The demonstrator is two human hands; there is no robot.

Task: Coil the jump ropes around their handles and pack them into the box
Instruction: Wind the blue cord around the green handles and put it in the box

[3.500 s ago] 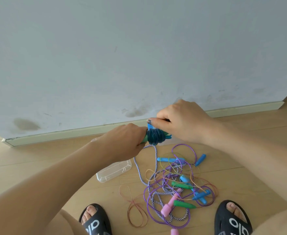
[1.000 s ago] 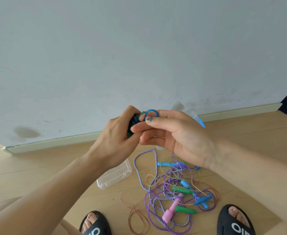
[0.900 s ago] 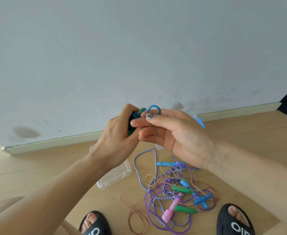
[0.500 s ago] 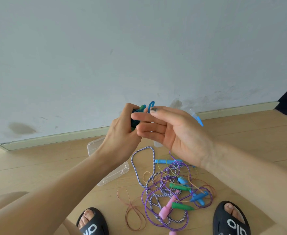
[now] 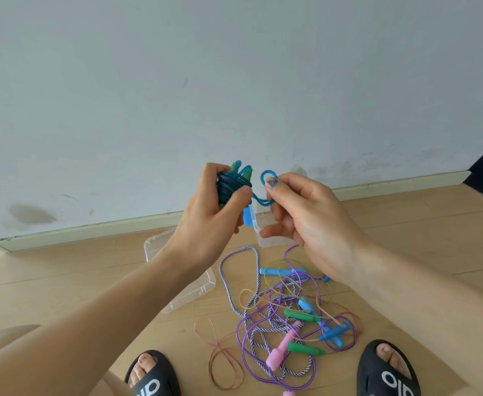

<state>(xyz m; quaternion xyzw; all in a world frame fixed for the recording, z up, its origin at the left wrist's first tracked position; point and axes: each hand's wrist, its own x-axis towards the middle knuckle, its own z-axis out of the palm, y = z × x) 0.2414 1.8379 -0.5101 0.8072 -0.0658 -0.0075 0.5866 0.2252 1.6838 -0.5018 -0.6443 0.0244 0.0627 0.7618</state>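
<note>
**Blue rope bundle held up, loose end looped in the other hand**

Head view: the left hand (image 5: pixel 217 207) is raised in front of the pale wall (image 5: pixel 234 81), its fingers and thumb curled round a coiled blue jump rope (image 5: pixel 230 185); dark blue turns are wound about the green handles (image 5: pixel 236 168), whose tips stick up above the fingers. From the bundle a short length of blue cord runs across to the right hand (image 5: pixel 306 221), which pinches it between thumb and forefinger so that a small loop (image 5: pixel 268 177) stands above the fingertip. The two hands are near each other but not touching.

Below and behind the hands, on the wooden floor (image 5: pixel 63 281), lies a clear plastic box (image 5: pixel 203 284), partly hidden by the left forearm; a second clear piece (image 5: pixel 269 241) with a blue clip (image 5: pixel 247 217) shows between the hands, and whether it is the lid cannot be told.

Nearer the person, a tangle of jump ropes (image 5: pixel 286 324) is spread on the floor: a purple cord, a purple-and-white braided cord (image 5: pixel 236 248), thin brownish loops (image 5: pixel 223 358) at its left edge, with blue, green and pink handles among them. A pink handle (image 5: pixel 277 354) lies just beside a green one (image 5: pixel 306 349).

Two feet in black slides (image 5: pixel 388 372) stand at the lower edge, one on either side of the tangle.
</note>
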